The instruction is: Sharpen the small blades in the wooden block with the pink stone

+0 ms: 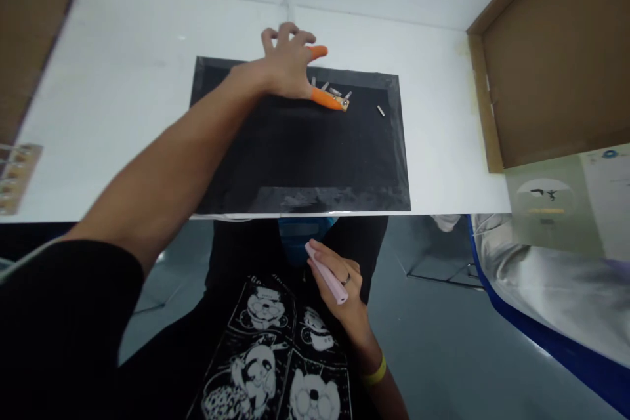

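Note:
My left hand (290, 65) reaches over the black mat (305, 151), its fingers spread. Orange finger covers are on its thumb and index finger. The thumb lies against a small wooden strip (346, 105) with metal fittings, partly hidden behind it. Several short metal pieces (335, 92) are between the thumb and the mat's far edge. A single small metal piece (380, 111) lies farther right on the mat. Below the table edge, my right hand (339, 275) is closed around a pale pink, stick-shaped object (327, 273) with a small hole in its near end.
The white table (443, 144) has a white wall behind it. Brown cardboard panels stand on the left (29, 33) and right (556, 59). Another wooden strip with metal parts (20, 178) is at the left edge. A printed sheet (556, 203) hangs at the right.

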`<state>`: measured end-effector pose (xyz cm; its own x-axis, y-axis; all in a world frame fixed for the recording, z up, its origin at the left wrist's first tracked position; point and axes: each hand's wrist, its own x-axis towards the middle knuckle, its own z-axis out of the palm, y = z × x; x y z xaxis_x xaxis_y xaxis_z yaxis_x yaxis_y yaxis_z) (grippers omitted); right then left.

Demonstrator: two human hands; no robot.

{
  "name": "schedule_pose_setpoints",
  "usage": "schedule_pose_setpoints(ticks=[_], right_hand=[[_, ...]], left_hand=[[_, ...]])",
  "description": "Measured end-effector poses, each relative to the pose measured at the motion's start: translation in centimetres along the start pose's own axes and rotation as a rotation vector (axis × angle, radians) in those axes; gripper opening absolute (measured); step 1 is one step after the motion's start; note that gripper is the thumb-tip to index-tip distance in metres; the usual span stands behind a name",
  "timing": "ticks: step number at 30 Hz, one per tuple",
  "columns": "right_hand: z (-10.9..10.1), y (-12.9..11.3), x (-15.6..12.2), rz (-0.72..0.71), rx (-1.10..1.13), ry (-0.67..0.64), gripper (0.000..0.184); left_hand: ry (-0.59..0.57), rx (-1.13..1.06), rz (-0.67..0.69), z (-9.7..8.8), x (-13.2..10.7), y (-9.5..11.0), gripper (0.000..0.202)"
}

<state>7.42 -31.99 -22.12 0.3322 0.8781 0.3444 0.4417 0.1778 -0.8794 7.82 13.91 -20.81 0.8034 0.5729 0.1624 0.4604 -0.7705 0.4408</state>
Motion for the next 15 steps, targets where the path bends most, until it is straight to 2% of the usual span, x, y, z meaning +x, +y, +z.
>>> schedule_pose_setpoints(ticks=[2,4,8,11,15], right_hand=[[0.0,0.1,-0.1,0.007,0.015,-0.003,0.039],[0.1,0.1,-0.2,0.018,0.026,-0.015,0.038],[0.1,0.3,-0.1,0.005,0.005,-0.036,0.042],[0.2,0.5,0.2,-0.015,0.009,-0.057,0.043],[0.6,0.8,0.7,-0.023,0.012,-0.084,0.043]], left_hand=[[-0.024,0.056,-0.116,-1.3,-1.9,-0.9,0.103],[-0.077,0.114,-0.185,-2.5,-4.0,-0.8,0.103],[-0.142,0.166,-0.200,-3.3,-6.8,1.5,0.101],[-0.138,0.161,-0.095,-2.9,-6.8,3.7,0.095],[-0.142,0.243,0.032,-1.9,-5.0,5.9,0.077]])
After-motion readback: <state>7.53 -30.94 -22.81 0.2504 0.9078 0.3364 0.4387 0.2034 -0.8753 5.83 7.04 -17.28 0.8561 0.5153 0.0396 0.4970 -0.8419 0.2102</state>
